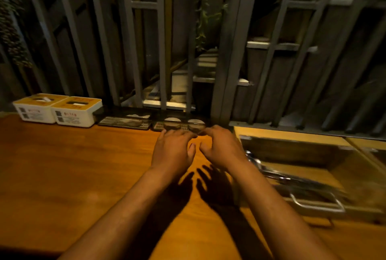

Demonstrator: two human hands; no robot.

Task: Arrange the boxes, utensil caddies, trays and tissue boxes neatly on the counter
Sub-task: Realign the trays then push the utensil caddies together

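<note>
head view is showing both hands reaching to the flat dark box (179, 125) at the frame's centre, against the counter (62, 165) back edge; left hand (174, 146) and right hand (219, 146) are resting curled fingers on its near edge, seemingly nudging it into line beside another dark box (125, 121). next move is likely calling for an even push. two tissue boxes (57, 109) are sitting upper left; cutlery is lying in the wooden caddy (302, 172) at right.

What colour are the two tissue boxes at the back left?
White sides with yellow-orange tops, red and dark labels in front; tissue boxes, head view.
</note>
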